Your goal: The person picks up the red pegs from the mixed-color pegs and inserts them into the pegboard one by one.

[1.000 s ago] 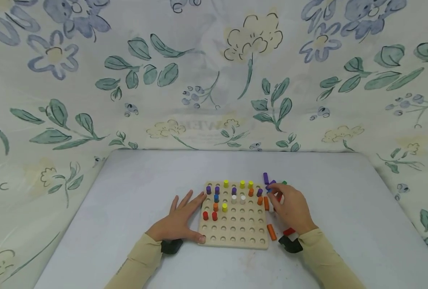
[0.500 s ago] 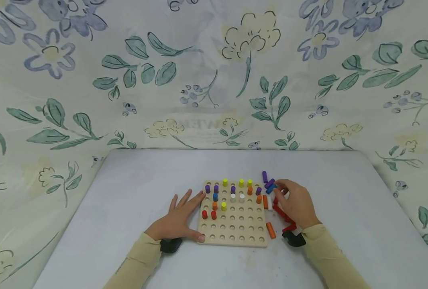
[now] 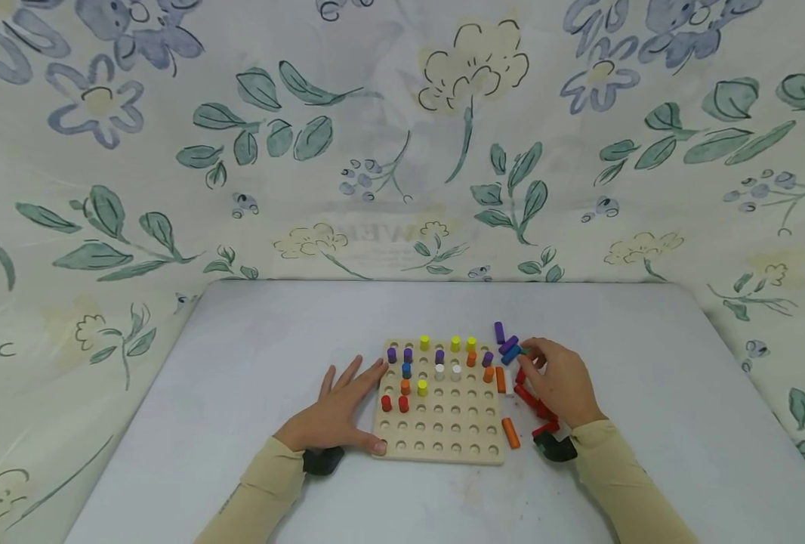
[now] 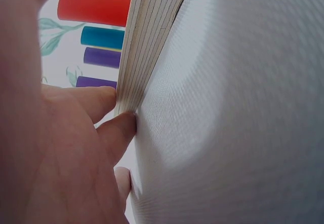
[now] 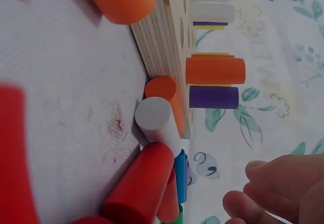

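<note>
A wooden pegboard point(image 3: 436, 440) with rows of holes lies on the table, coloured pegs standing in some of them. My left hand point(image 3: 337, 412) is spread at its left edge; in the left wrist view fingertips point(image 4: 126, 125) meet the board's side near red pegs point(image 4: 96, 7). My right hand point(image 3: 562, 385) hovers over loose pegs right of the board, its fingertips beside a green peg point(image 3: 526, 351). A blue peg point(image 3: 510, 355) lies just left of them. In the right wrist view the bent fingers point(image 5: 276, 183) show nothing between them, apart from the pegs.
Purple pegs point(image 3: 499, 332) lie behind the blue one. Orange pegs point(image 3: 510, 433), a white peg point(image 5: 158, 122) and several red pegs point(image 3: 526, 395) lie along the board's right side. A flowered cloth point(image 3: 375, 151) hangs behind the white table point(image 3: 294, 317).
My right hand has left the blue peg and shifted a little right, toward the green peg. The blue peg now lies beside the purple ones. My left hand has stayed at the board's edge.
</note>
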The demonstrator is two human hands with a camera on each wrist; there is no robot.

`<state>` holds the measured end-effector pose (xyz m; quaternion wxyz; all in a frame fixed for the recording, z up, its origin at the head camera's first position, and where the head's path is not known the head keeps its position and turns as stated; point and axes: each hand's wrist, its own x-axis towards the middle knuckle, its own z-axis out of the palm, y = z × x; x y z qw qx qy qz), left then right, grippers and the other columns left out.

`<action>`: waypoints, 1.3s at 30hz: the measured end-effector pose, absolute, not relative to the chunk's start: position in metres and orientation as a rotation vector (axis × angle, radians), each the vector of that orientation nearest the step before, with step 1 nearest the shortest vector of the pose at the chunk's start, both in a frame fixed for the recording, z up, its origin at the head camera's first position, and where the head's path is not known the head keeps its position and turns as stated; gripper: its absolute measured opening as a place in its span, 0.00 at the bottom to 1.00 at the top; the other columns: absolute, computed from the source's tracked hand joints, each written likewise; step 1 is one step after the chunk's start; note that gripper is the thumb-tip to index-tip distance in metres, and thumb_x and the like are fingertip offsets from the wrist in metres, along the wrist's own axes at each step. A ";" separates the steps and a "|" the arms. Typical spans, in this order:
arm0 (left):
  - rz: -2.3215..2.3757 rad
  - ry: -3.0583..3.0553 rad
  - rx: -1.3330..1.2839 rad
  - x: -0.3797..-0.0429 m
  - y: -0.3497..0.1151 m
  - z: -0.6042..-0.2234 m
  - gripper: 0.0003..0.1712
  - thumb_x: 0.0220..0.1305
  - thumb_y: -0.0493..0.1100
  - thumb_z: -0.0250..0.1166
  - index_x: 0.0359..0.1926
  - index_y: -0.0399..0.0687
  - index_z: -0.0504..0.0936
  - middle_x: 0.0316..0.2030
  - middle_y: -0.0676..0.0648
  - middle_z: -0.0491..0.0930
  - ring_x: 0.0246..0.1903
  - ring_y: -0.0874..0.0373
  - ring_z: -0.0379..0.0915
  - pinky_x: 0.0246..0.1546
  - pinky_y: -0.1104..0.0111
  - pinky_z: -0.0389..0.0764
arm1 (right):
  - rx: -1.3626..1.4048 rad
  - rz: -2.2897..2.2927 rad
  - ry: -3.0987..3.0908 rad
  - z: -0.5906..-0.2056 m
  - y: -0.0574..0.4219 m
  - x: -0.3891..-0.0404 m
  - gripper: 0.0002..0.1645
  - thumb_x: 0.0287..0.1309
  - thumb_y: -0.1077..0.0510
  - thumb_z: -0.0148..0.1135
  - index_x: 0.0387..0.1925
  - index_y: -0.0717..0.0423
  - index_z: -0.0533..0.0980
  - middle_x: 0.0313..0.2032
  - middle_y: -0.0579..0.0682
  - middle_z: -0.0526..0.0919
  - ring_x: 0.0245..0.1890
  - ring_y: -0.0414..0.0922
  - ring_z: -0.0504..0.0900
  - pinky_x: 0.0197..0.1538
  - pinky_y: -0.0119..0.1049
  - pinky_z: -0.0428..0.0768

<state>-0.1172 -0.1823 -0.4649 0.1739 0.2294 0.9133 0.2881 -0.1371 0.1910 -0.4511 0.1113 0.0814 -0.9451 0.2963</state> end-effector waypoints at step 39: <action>0.809 2.595 0.637 -0.118 -0.183 -0.467 0.73 0.41 0.68 0.79 0.80 0.49 0.50 0.79 0.45 0.48 0.78 0.42 0.25 0.71 0.39 0.22 | 0.057 0.805 -3.050 -0.460 0.190 -0.140 0.22 0.63 0.52 0.68 0.53 0.63 0.80 0.34 0.53 0.83 0.29 0.46 0.76 0.34 0.39 0.82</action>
